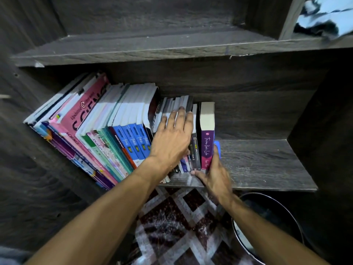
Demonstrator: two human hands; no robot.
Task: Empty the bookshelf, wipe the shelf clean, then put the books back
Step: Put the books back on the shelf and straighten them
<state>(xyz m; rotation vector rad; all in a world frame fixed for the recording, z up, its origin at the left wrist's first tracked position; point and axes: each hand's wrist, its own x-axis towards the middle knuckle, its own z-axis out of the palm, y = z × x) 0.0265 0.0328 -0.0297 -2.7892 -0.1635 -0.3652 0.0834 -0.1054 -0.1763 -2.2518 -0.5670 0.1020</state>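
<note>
- The bookshelf is of dark wood grain; its lower shelf carries the books, and its right half is bare board.
- A row of books fills the left half of this shelf, all leaning to the left against the side wall.
- Far left in the row stand tall, thin books, among them a large pink science book.
- Next to the right come several books with blue spines, then a group of smaller books.
- The left hand lies flat over the smaller books, with its fingers straight and spread. They reach to the books' top edges, pressing but not curled round anything.
- A purple book stands upright at the right end of the row, just beside a thin dark book.
- The right hand grasps the purple book from the right. Its thumb lies at the near lower corner and its fingers run up the right cover.
- A small blue thing shows beside those fingers; what it is cannot be told.
- The upper shelf holds no books in the part seen; a light blue and black cloth lies at its far right.
- Below the shelf, near the person, lie a patterned carpet and, to the right, a dark round bin.
</note>
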